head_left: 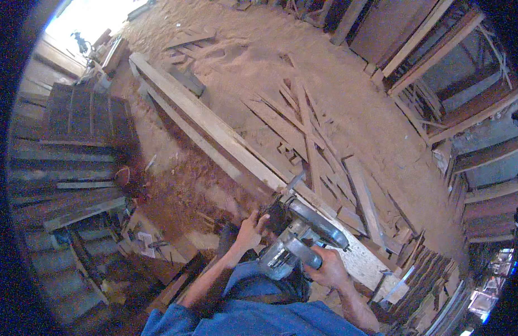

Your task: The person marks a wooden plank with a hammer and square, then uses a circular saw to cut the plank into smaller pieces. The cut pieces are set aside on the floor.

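A grey metal circular saw [315,219] sits on a long pale timber beam [214,122] that runs from the far left to the near right. My right hand [330,270] wraps round the saw's rear handle. At the saw's dark front left side, my left hand [252,231] is closed on it, its fingertips partly hidden. The saw's round motor housing [278,259] faces me, near my blue shirt. A thinner strip [197,137] lies along the beam's left side. Guard and beam hide the blade's cutting edge.
Sawdust covers the floor [242,50]. Loose offcut strips [304,120] lie crisscrossed right of the beam. Stacked boards [432,285] stand at the near right, timber frames [438,50] at the far right. Dark stacked planks [85,112] and a cluttered low bench [158,246] are on the left.
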